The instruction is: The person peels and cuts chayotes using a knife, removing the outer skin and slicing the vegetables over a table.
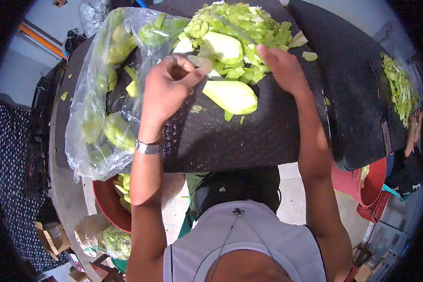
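My left hand [167, 87] is closed in a pinch, with a pale piece of chayote [200, 62] at its fingertips. To the right, my right hand [285, 70] is curled and smeared by motion; a thin grey blade, seemingly a knife [239, 34], runs from its fingers over the green pile. Just below and between the hands lies a peeled, cut chayote [232, 97] on the dark table. Another peeled chayote [223, 48] rests against the heap of green peelings [249, 21]. Beside my left hand, a clear plastic bag [87, 101] holds several whole green chayotes [120, 130].
Under the table's left edge stands a red tub [110, 207] with pale pieces in it. A second red tub [376, 183] is at the lower right. On a dark board [352, 84] at the right, another person's hand [414, 131] is near a pile of green strips [399, 91].
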Demonstrator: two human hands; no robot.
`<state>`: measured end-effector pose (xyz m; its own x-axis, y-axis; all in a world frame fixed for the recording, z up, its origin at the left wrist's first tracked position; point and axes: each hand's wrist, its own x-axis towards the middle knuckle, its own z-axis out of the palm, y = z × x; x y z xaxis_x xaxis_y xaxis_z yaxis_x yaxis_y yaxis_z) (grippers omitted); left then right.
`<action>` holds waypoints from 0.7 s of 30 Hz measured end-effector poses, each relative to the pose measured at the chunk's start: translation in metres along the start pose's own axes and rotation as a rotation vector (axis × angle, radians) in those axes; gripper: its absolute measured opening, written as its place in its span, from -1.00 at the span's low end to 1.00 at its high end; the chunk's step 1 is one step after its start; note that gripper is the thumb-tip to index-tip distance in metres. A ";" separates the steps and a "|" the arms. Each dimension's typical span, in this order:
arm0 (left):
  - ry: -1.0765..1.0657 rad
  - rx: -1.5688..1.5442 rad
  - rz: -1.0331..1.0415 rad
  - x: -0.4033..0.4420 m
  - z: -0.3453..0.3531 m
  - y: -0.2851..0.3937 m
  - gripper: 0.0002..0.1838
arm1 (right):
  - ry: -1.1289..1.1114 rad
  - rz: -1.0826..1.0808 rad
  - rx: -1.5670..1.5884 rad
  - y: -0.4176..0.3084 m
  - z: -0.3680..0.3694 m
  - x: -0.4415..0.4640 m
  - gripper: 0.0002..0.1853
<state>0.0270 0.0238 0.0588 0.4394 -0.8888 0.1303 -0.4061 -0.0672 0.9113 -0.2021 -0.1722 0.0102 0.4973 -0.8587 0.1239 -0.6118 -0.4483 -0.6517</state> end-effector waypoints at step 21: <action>-0.941 0.678 0.307 0.163 0.059 -0.002 -0.15 | 0.232 0.111 0.252 -0.001 -0.013 -0.001 -0.14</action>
<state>0.0520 -0.1471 0.0556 -0.3933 -0.8732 -0.2879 -0.8547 0.2319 0.4644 -0.2103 -0.1738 0.0202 0.2658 -0.9452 0.1894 -0.4688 -0.2984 -0.8314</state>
